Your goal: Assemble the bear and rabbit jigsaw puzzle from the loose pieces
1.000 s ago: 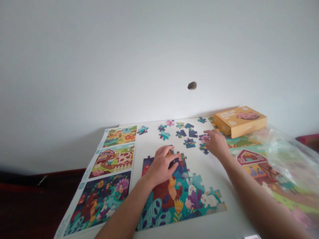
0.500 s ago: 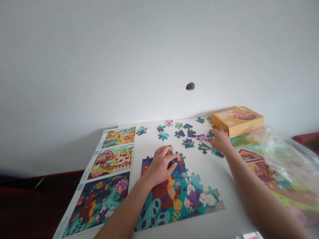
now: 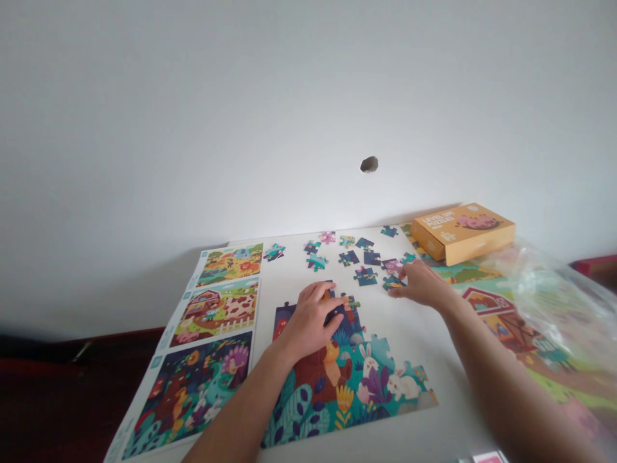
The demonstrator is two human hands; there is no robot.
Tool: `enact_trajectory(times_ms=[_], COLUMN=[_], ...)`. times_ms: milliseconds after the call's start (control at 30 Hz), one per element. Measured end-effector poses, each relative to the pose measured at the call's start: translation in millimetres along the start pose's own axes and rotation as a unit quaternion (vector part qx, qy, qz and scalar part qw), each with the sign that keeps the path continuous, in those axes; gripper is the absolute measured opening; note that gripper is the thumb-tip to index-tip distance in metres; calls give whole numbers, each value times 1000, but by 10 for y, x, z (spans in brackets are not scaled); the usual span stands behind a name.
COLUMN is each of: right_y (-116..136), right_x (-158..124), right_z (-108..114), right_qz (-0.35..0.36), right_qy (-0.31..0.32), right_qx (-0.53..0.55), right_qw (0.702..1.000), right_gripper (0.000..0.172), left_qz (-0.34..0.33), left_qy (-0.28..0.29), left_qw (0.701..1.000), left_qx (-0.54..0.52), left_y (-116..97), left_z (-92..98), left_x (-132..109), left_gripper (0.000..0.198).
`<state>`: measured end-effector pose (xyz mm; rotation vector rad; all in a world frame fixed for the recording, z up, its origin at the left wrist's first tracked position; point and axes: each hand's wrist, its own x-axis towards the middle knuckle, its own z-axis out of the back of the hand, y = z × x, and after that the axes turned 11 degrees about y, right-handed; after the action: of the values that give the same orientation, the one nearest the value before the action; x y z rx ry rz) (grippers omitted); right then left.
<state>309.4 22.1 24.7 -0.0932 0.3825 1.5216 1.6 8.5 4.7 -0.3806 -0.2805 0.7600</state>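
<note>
A half-built jigsaw puzzle [image 3: 354, 386] of rabbits, leaves and flowers lies on the white table [image 3: 434, 334] before me. My left hand [image 3: 311, 321] rests flat on its upper edge, fingers spread over the dark pieces there. Several loose pieces [image 3: 359, 254] are scattered beyond it toward the wall. My right hand [image 3: 419, 283] reaches into them with fingers extended, its fingertips on a dark blue piece [image 3: 393, 283] at the near right of the scatter. Whether the fingers pinch that piece is unclear.
A reference sheet with three pictures [image 3: 212, 334] lies to the left. An orange puzzle box [image 3: 463, 233] sits at the back right on a finished farm puzzle [image 3: 506, 321]. Clear plastic wrap [image 3: 554, 302] covers the right side. The wall has a small hole [image 3: 369, 164].
My right hand went right toward the orange box, then drew back left and nearer to a dark blue piece. My left hand has stayed on the puzzle.
</note>
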Motion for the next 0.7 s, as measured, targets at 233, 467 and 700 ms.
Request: enact_trajectory(times_ms=[233,467,700], right_y=[53,503,839], right_x=[33,28,183], right_z=[-4,-130,-380], right_qz=[35,149,180], right_qy=[-36,-133,-111], right_qx=[67,292,344], right_qw=[996,935,915], right_gripper=[29,15,22], left_qz=[0,12,20], left_qy=[-3,-20,-28], left_qw=[1000,999,998], left_qx=[-1,-28,-55], left_y=[0,17,50], left_z=[4,-16,-61], left_x=[5,18,17], left_gripper=[32,50,85])
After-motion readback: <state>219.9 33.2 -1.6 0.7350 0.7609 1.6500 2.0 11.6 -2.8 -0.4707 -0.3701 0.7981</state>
